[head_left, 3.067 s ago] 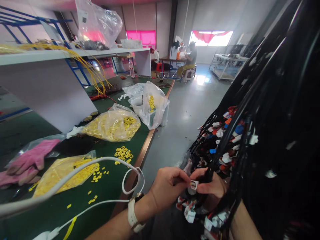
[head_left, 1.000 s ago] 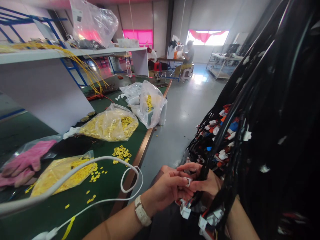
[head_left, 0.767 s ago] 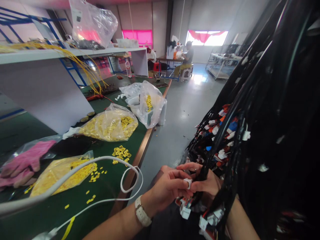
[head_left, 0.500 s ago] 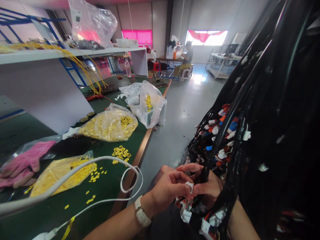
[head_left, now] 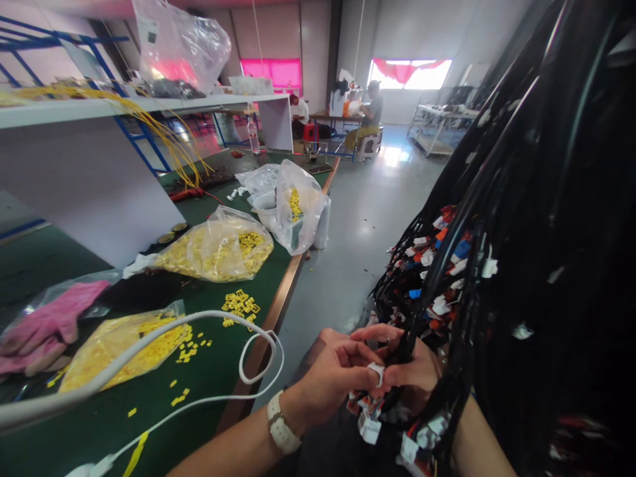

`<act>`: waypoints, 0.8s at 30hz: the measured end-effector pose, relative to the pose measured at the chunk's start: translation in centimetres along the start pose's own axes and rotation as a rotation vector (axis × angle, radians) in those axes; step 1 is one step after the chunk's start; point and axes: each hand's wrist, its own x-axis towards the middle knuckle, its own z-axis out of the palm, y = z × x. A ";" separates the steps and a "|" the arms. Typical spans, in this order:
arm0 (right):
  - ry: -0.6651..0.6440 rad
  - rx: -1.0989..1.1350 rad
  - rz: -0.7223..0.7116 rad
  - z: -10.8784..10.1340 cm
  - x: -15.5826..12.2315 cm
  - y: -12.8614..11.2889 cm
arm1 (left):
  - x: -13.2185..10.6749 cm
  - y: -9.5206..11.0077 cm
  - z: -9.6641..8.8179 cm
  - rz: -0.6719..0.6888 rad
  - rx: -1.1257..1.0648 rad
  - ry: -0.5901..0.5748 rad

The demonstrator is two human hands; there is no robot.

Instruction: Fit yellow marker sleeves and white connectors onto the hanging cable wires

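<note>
My left hand, with a white watch at the wrist, pinches a small white connector between thumb and fingers. On the connector's other side, my right hand is closed, its thumb against the same piece. A black sleeved cable runs down through the right hand's grip. Below hang more white connectors on coloured wires. Beside the right arm a thick hanging bundle of black cable harnesses ends in several white, blue and orange plugs.
On the green bench lie a bag of yellow clips, loose yellow clips, pink gloves and a white cable. A clear bag stands by the copper-coloured edge. One person sits at a far table.
Both hands stay nearly in place around the white connector, which appears slightly turned. The camera view has shifted very slightly.
</note>
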 end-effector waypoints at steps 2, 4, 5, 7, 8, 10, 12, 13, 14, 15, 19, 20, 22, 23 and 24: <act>0.005 0.001 -0.001 0.1 -0.1 0.0 | 0.0 0.0 0.0 -0.001 0.007 0.003; 0.031 -0.003 -0.004 0.2 -0.1 0.1 | -0.1 0.1 0.0 -0.006 0.017 0.002; 0.041 -0.005 -0.004 0.2 -0.2 0.1 | -0.1 0.1 0.0 -0.009 0.022 0.001; 0.051 -0.008 -0.003 0.2 -0.2 0.2 | -0.1 0.1 0.0 -0.012 0.027 -0.002; 0.046 -0.011 -0.003 0.2 -0.2 0.2 | -0.1 0.1 0.0 -0.010 0.027 -0.004; 0.035 -0.020 -0.010 0.1 -0.2 0.0 | -0.1 0.2 0.1 -0.008 0.029 -0.007; 0.020 -0.022 -0.020 0.1 -0.2 -0.1 | -0.2 0.4 0.2 -0.007 0.029 -0.010; 0.013 -0.015 -0.021 0.2 -0.2 -0.1 | -0.2 0.6 0.3 -0.014 0.029 -0.015; 0.009 -0.003 -0.023 0.2 -0.1 0.0 | -0.2 0.7 0.3 -0.025 0.024 -0.020; 0.009 0.006 -0.030 0.2 -0.1 0.1 | -0.2 0.9 0.3 -0.043 0.009 -0.021; 0.074 -0.050 -0.095 0.2 0.2 0.5 | 0.1 1.5 0.1 -0.110 -0.124 -0.002; 0.091 -0.083 -0.104 0.2 0.3 0.6 | 0.2 1.6 -0.1 -0.110 -0.160 0.006; 0.132 -0.133 -0.101 0.1 0.5 0.8 | 0.4 1.8 -0.5 -0.110 -0.242 0.027; 0.151 -0.147 -0.097 -0.1 0.5 0.9 | 0.5 1.9 -0.7 -0.121 -0.292 0.050; 0.166 -0.156 -0.090 -0.2 0.6 1.0 | 0.6 2.0 -1.0 -0.136 -0.346 0.081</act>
